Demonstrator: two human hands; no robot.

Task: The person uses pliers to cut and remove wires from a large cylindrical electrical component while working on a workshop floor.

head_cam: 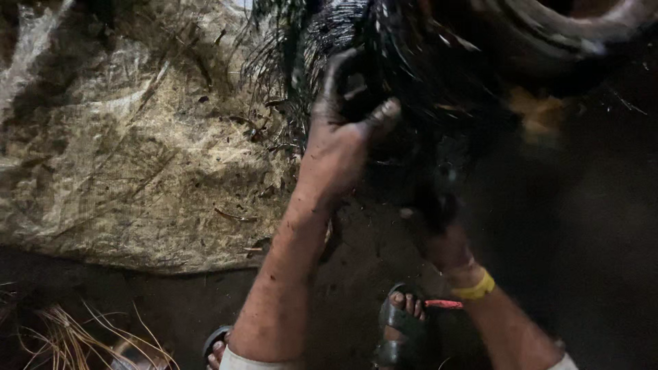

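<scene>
The left hand (pixel 343 130) has its grip clenched on a bundle of wet black fibres (pixel 384 62), thumb pressed across it — up by a big dark pot (pixel 569 31). The right hand (pixel 435 219) sits lower in shadow; I cannot tell its grip. A woven sack (pixel 123 151) lies on the ground alongside.

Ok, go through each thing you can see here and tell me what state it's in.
Left hand: soiled dark, closed on the bundle of dark wet fibres.
Right hand: blurred and in shadow, grip unclear.
Yellow wristband: on the right wrist.
Woven sack: spread flat, littered with debris.
Sandal: worn on a foot.
</scene>
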